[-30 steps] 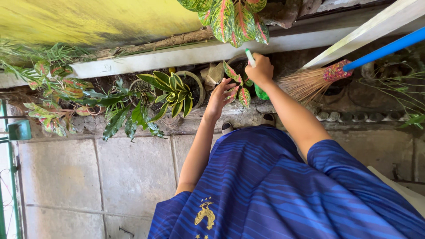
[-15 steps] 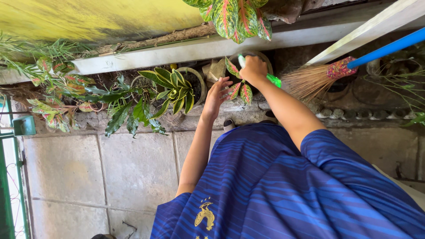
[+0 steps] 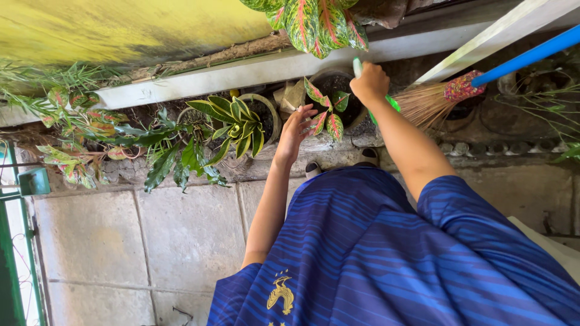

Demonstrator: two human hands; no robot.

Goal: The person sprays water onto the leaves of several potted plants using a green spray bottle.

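Bright daylight; soft shadows; sharp focus; edges slightly stretched.

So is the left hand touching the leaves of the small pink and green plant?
Touching. The head view shows the left hand with its fingertips laid against the pink and green leaves of the small potted plant, no gap between them, while the right hand grips a green tool.

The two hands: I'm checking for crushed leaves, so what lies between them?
In the head view, the small plant's pink-and-green leaves and the dark soil of its pot lie between the left hand and the right hand.
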